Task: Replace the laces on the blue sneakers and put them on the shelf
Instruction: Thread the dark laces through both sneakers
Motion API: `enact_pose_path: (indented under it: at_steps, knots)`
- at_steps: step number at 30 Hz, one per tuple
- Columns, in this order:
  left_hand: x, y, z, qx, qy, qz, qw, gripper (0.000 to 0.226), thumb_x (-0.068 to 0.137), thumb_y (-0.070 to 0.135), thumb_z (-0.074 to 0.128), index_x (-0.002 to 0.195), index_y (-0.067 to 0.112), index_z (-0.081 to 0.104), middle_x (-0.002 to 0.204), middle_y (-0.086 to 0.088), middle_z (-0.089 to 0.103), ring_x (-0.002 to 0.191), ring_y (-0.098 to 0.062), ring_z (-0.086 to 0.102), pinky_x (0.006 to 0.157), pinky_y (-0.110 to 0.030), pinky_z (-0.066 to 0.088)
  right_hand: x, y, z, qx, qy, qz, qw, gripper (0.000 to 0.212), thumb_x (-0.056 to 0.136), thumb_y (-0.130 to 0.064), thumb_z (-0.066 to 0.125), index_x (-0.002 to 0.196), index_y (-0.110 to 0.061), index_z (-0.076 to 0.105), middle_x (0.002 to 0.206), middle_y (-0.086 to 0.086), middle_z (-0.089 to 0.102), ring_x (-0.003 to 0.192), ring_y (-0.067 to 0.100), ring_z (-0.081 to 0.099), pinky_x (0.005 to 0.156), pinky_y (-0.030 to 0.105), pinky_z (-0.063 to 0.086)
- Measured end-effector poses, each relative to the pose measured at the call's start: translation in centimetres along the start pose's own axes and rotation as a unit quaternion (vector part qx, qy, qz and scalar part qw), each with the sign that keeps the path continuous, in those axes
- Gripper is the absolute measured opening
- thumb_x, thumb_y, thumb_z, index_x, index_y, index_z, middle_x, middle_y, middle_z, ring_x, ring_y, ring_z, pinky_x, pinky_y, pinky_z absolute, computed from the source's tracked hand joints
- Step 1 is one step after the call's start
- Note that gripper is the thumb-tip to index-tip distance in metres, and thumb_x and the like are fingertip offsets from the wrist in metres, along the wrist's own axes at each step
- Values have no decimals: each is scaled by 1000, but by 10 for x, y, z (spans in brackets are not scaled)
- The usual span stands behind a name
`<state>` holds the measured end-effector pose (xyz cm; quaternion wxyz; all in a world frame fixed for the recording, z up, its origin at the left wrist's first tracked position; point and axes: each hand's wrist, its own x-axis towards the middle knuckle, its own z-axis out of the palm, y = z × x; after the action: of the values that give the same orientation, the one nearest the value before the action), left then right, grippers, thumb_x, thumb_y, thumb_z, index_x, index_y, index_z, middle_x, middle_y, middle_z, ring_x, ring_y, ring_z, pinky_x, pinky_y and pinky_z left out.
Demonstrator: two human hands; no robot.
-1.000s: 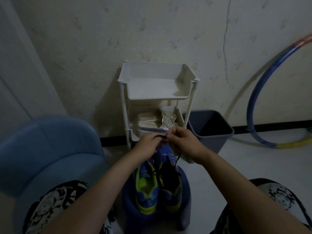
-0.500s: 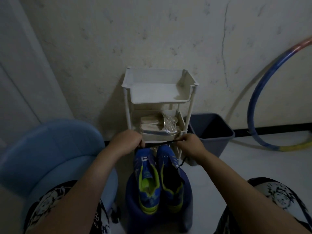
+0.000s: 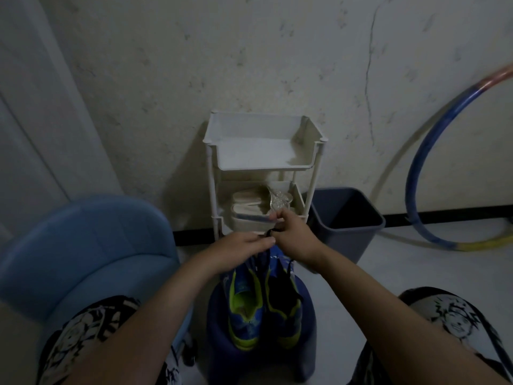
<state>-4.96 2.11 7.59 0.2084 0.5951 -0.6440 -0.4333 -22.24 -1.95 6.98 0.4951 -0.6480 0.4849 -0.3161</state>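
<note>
Centre of frame: the fingers [image 3: 263, 242] of your left hand [image 3: 238, 247] and right hand [image 3: 294, 237] meet tip to tip, both pinching a dark lace [image 3: 268, 232] just above the toes of the blue sneakers [image 3: 247, 315]. The pair stands side by side on a dark blue stool [image 3: 306, 329], lower centre. Behind your hands, a white shelf [image 3: 261, 126] holds pale shoes [image 3: 249, 204] on its lower tier. Grey bin [image 3: 369, 226] and hoop [image 3: 416, 173] at right; blue chair [image 3: 83, 245] at left.

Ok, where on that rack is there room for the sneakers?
The top tray is bare. The lower tray is crowded with pale shoes. The floor between stool and bin is also free.
</note>
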Motion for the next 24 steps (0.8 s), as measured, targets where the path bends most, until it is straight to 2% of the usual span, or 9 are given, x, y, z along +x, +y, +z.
enact_pose_path:
  at_steps: [4, 7, 10, 12, 14, 15, 17, 20, 24]
  knots:
    - [-5, 19, -4, -62, 18, 56, 996, 36, 99, 34, 52, 70, 22, 68, 81, 4, 67, 72, -3, 59, 66, -15, 43, 3, -6, -4, -25, 24, -22, 999, 25, 87, 8, 58, 103, -10, 50, 81, 7, 57, 45, -4, 48, 44, 10, 37]
    - [-5, 15, -18, -250, 130, 48, 958, 38, 98, 25, 52, 61, 22, 60, 67, 1, 55, 64, -13, 49, 60, -25, 38, 4, 0, -7, -83, 21, -28, 996, 18, 87, 3, 63, 92, -12, 56, 79, 2, 58, 60, 5, 52, 53, 9, 41]
    - [-1, 6, -33, -515, 285, 30, 808, 44, 95, 16, 49, 52, 21, 51, 55, 3, 46, 56, -11, 40, 56, -24, 34, 7, 16, -8, -149, -18, 12, 989, 6, 89, -9, 65, 87, -13, 62, 76, 0, 60, 64, 10, 54, 60, 20, 45]
    - [-2, 2, -48, -674, 275, 43, 685, 42, 94, 11, 44, 53, 16, 53, 62, 0, 51, 58, -12, 49, 60, -20, 41, 9, 27, -10, -197, -53, 55, 977, 15, 92, -15, 62, 91, -1, 66, 72, 6, 59, 58, 12, 52, 56, 24, 43]
    - [-2, -4, -57, -733, 254, 61, 628, 31, 93, 11, 44, 62, 12, 49, 61, -2, 50, 62, -19, 59, 74, -29, 51, 8, 32, -9, -210, -79, 105, 969, 21, 94, -17, 60, 95, 3, 68, 68, 10, 61, 54, 16, 54, 52, 25, 44]
    - [-3, -6, -58, -726, 258, 56, 635, 31, 93, 13, 44, 62, 14, 43, 56, -1, 45, 56, -20, 58, 75, -34, 54, 7, 33, -9, -204, -81, 117, 969, 18, 93, -16, 59, 94, 0, 69, 67, 10, 60, 53, 17, 54, 52, 26, 45]
    - [-2, -12, -55, -677, 262, 24, 687, 35, 96, 19, 45, 62, 19, 36, 51, 2, 35, 43, -15, 43, 56, -29, 52, 7, 28, -9, -205, -65, 108, 971, 14, 93, -17, 60, 87, -10, 70, 67, 5, 58, 54, 16, 52, 55, 28, 44]
    - [1, -21, -56, -561, 309, -48, 766, 34, 97, 28, 47, 65, 23, 38, 54, 5, 34, 39, -8, 26, 34, -18, 21, 9, 18, -14, -229, -14, 79, 970, 17, 93, -21, 62, 89, -7, 72, 73, 10, 64, 61, 18, 57, 57, 29, 48]
    - [-2, -28, -62, -152, 414, -54, 896, 28, 95, 28, 53, 72, 12, 51, 68, -7, 51, 57, -20, 48, 53, -32, 40, 9, 12, -24, -217, 99, 61, 969, 18, 94, -20, 59, 93, -9, 73, 82, 6, 67, 79, 20, 62, 70, 31, 47]
